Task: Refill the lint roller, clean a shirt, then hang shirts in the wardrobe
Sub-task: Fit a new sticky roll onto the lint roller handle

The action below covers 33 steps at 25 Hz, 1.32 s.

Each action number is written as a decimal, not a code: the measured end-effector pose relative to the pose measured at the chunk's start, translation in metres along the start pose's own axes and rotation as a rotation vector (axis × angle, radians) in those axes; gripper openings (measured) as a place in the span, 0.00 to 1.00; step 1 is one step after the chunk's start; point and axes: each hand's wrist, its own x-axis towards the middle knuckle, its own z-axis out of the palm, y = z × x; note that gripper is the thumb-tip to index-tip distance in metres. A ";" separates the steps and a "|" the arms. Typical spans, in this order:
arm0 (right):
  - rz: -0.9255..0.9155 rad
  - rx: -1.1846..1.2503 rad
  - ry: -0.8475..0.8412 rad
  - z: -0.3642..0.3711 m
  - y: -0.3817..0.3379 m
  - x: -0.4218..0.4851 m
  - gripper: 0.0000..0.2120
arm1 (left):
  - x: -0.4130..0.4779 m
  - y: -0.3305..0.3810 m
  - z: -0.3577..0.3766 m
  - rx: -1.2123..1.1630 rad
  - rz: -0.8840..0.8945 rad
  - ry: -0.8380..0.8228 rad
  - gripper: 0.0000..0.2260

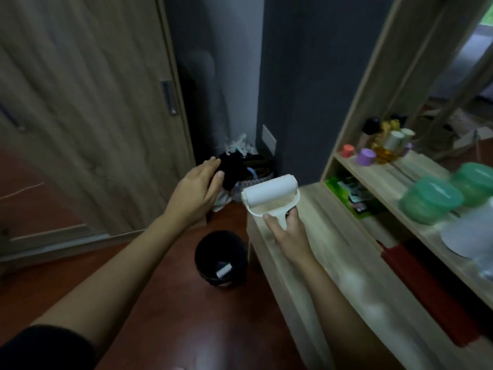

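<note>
Centre frame, hands apart: the right hand (286, 232) grips the roller (269, 194) by its handle, fresh roll up, ready for use. The left hand (197, 190) reaches a black cloth (232, 169), perhaps the shirt; blur hides whether it pinches. Below stands the bin (206, 245).

A wooden door (80, 116) is seen left of the left hand (198, 188), a dark grey wall (306, 76) beyond it. Red-brown floor (160, 303) is spread below, and a pale wooden shelf unit (333, 222) is set under the right hand (288, 233), dimly lit.
</note>
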 end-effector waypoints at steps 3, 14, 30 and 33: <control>-0.041 -0.073 -0.002 0.068 -0.031 0.045 0.29 | 0.035 -0.072 -0.038 0.073 -0.008 0.008 0.25; -0.102 -0.100 0.084 0.213 -0.091 0.216 0.23 | 0.177 -0.266 -0.095 0.395 0.104 -0.108 0.30; -0.040 -0.061 0.198 0.270 -0.104 0.473 0.22 | 0.429 -0.407 -0.007 1.127 0.771 -0.560 0.18; -0.051 -0.067 0.209 0.281 -0.109 0.482 0.25 | 0.436 -0.412 0.003 1.084 0.826 -0.424 0.20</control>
